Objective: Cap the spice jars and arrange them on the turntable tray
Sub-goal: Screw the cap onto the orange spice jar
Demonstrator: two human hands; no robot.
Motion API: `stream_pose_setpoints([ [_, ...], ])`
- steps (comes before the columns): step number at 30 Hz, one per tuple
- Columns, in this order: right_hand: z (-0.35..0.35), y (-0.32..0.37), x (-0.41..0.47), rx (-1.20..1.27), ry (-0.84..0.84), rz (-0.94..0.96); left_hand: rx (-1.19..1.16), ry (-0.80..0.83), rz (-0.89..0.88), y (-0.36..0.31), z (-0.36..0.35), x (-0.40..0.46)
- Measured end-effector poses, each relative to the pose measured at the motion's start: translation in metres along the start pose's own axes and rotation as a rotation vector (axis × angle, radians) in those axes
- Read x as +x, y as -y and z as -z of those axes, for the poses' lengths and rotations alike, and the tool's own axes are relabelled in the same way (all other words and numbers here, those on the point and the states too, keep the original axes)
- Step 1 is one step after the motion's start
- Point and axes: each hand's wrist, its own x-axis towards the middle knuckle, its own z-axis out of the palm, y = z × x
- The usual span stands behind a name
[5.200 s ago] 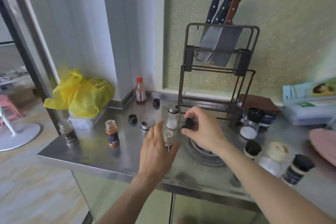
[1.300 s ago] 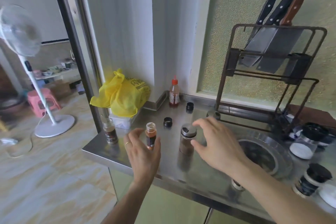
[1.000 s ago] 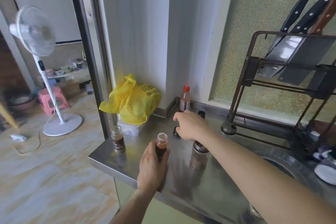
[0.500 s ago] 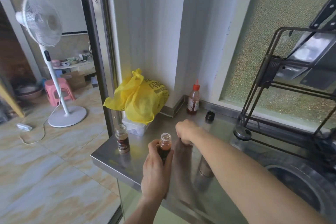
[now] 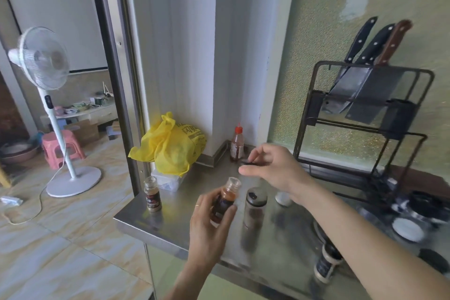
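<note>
Left hand [image 5: 209, 226] gripping uncapped jar [image 5: 225, 200] near counter edge [image 5: 155, 229]

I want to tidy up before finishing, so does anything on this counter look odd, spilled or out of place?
No spill shows. Two jars are uncapped: the orange spice jar tilted in the left hand, and a dark-spice jar upright near the counter's left edge. The right hand pinches a black cap.

An uncapped jar of orange spice [image 5: 225, 198] tilts above the surface [image 5: 185, 221]. A capped dark jar [image 5: 254, 207] stands just right of it; another uncapped jar [image 5: 152, 193] stands left.
</note>
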Motion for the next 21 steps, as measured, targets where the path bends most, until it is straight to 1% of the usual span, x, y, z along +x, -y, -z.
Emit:
stream_pose_setpoints([
  [2,0.022,0.003,-0.02,0.074,0.044,0.034,-0.076,0.07,-0.053,-0.025,-0.007,-0.005],
  [4,0.043,0.002,-0.038,0.048,0.09,0.091,-0.188,0.153,-0.054,-0.046,-0.016,-0.01],
  [5,0.055,0.002,-0.047,0.02,0.102,0.115,-0.265,0.193,-0.027,-0.056,-0.021,-0.013],
  [8,0.091,0.005,-0.069,-0.06,0.137,0.15,-0.532,0.256,0.121,-0.081,-0.036,-0.024],
  [12,0.124,0.004,-0.096,-0.196,0.181,0.128,-0.776,0.33,0.307,-0.103,-0.059,-0.036],
  [15,0.138,0.002,-0.11,-0.26,0.185,0.115,-0.976,0.359,0.526,-0.122,-0.073,-0.045],
  [17,0.143,0.0,-0.116,-0.298,0.187,0.113,-1.012,0.388,0.617,-0.132,-0.081,-0.049],
  [21,0.144,-0.01,-0.122,-0.421,0.19,0.094,-0.99,0.378,0.647,-0.127,-0.092,-0.056],
])
